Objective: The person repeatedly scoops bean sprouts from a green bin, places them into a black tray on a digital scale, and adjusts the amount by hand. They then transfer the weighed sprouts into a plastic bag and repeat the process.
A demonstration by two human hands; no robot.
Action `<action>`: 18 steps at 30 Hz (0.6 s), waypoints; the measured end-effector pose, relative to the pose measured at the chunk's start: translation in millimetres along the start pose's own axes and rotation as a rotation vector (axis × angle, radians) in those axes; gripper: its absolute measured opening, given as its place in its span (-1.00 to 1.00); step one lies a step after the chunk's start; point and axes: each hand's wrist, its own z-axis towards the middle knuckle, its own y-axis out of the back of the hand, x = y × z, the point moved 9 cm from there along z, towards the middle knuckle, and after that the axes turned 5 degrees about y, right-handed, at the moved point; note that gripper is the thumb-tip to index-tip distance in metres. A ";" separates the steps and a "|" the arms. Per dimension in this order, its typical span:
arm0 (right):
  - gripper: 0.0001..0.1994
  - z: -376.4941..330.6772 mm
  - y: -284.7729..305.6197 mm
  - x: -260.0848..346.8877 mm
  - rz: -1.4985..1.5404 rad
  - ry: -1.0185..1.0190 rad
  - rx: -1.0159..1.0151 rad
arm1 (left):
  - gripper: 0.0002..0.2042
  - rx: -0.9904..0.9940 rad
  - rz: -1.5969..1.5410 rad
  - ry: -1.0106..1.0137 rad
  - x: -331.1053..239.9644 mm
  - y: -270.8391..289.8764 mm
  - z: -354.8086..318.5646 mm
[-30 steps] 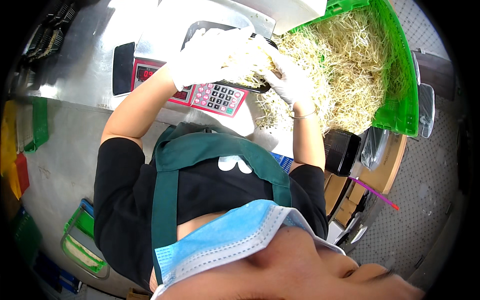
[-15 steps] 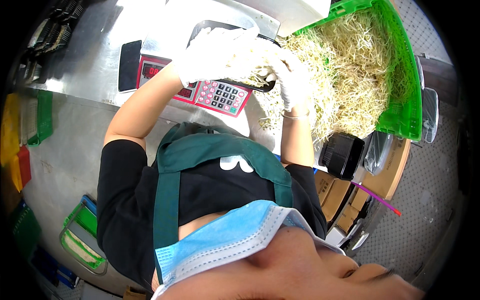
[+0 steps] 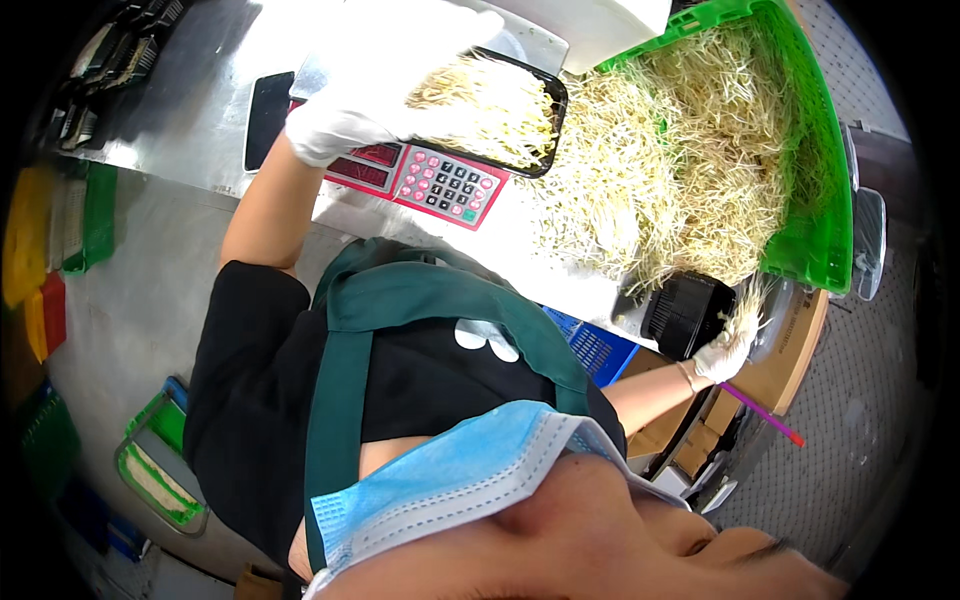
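- A black plastic tray, a box shape with round corners (image 3: 559,112), is over the red digital scale with a grey keypad (image 3: 450,187).
- The tray's long side goes from left to right. Its right end dips a little toward the person and faces the big heap of pale yellow sprouts (image 3: 690,160).
- Thin, pale sprouts in the tray (image 3: 490,105) lie mostly along its long side.
- The left hand in a white glove (image 3: 370,90) covers the tray's left end. The light is so bright that I cannot tell if its fingers are apart or together.
- The right hand in a white glove (image 3: 722,358) is well apart from the tray. Its fingers are closed around a small bunch of sprouts (image 3: 748,302), which sticks up and away from the person, leaning a bit right.
- Just beside that bunch is a stack of shiny black plastic trays (image 3: 688,315).
- The big heap fills a bright green plastic crate (image 3: 815,262) and spills onto the shiny metal table (image 3: 205,90).
- A flat black phone-shaped thing (image 3: 268,115) lies left of the scale.
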 end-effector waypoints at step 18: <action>-0.22 -193.6 -396.1 38.9 -0.508 1.012 1.207 | -0.35 0.002 0.341 -0.108 -12.9 -51.9 5.1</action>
